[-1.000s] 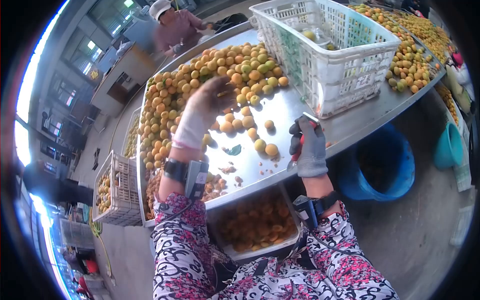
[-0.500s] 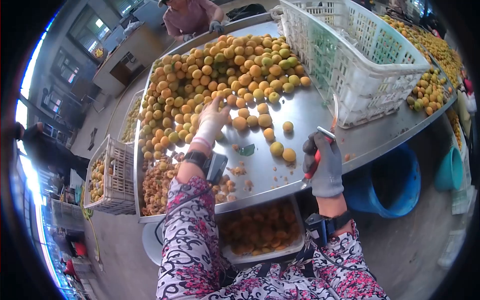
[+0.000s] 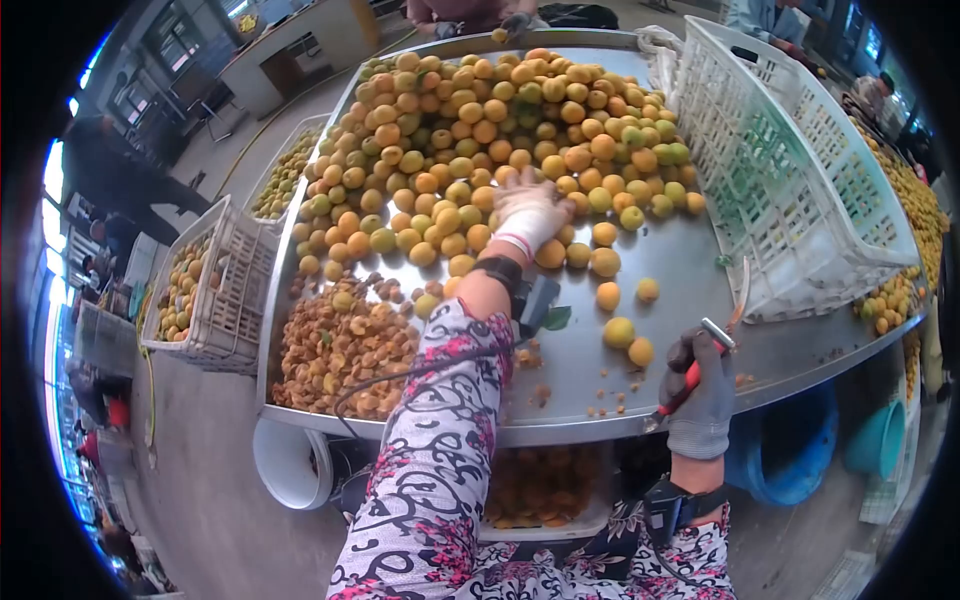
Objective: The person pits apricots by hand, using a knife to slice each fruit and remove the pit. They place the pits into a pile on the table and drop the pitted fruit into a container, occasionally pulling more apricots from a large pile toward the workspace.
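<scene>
My left hand (image 3: 532,210), in a white glove or wrap, reaches over the heap of apricots (image 3: 470,110) on the metal table. Its fingers are spread and touch the fruit; no apricot shows gripped in them. At the table's front edge, my right hand (image 3: 705,400) in a grey glove is closed around a red-handled tool (image 3: 686,388). A short metal bar and a long, thin curved piece stick up above that fist. Several loose apricots (image 3: 619,331) lie between my hands, near a green leaf (image 3: 557,318). Left of my forearm is a pile of brown pits (image 3: 345,350).
A white plastic crate (image 3: 800,190) stands on the table's right side. Crates of fruit (image 3: 225,290) are at the left. Below the front edge are a tub of apricot pieces (image 3: 545,485) and a blue barrel (image 3: 790,450). A person's gloved hand (image 3: 515,22) is across the table.
My left hand has moved forward and to the right over the apricots. The view has shifted, showing more of the pit pile. My right hand still grips the red-handled tool.
</scene>
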